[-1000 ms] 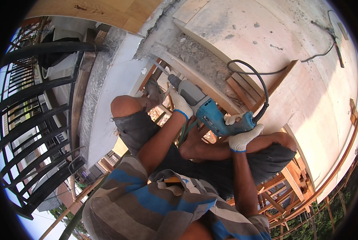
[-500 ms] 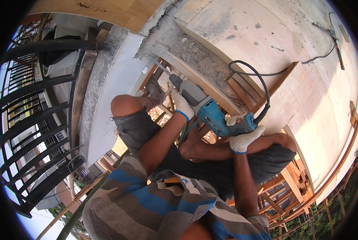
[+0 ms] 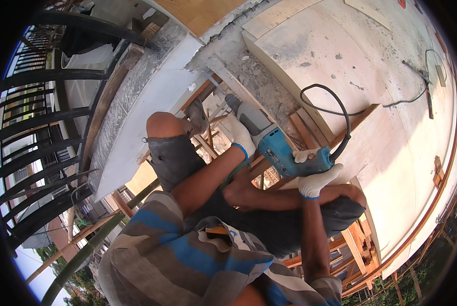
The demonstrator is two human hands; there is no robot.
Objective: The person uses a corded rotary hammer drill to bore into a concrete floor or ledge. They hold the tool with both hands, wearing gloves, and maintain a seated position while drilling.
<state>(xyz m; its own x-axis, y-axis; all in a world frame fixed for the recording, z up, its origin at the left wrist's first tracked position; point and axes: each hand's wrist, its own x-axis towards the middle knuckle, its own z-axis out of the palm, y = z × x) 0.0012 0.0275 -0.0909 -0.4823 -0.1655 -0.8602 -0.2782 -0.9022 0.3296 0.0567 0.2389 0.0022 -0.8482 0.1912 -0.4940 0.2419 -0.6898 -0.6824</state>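
A teal and grey rotary hammer [image 3: 275,148] lies slantwise across the middle of the view, above my crossed legs. Its long bit [image 3: 217,85] points up and left to the broken concrete edge beside a white slab [image 3: 152,102]; whether the tip touches is too small to tell. My left hand [image 3: 240,135], in a white knitted glove with a blue cuff, is wrapped round the tool's front body from the near side. My right hand [image 3: 317,182], gloved alike, grips the rear handle, with fingers showing over its top. A black power cord [image 3: 342,104] loops from the handle.
Broken rubble [image 3: 254,76] fills a trough beside pale plywood sheets [image 3: 391,137]. Loose wooden strips [image 3: 307,127] lie by the trough. Black metal railing [image 3: 50,122] stands at left. Below my legs are gaps with timber framing [image 3: 351,250]. A thin tool [image 3: 429,99] lies at far right.
The whole view has shifted a little, with the surroundings and tool sitting slightly further right and lower. Both hands keep their hold on the rotary hammer.
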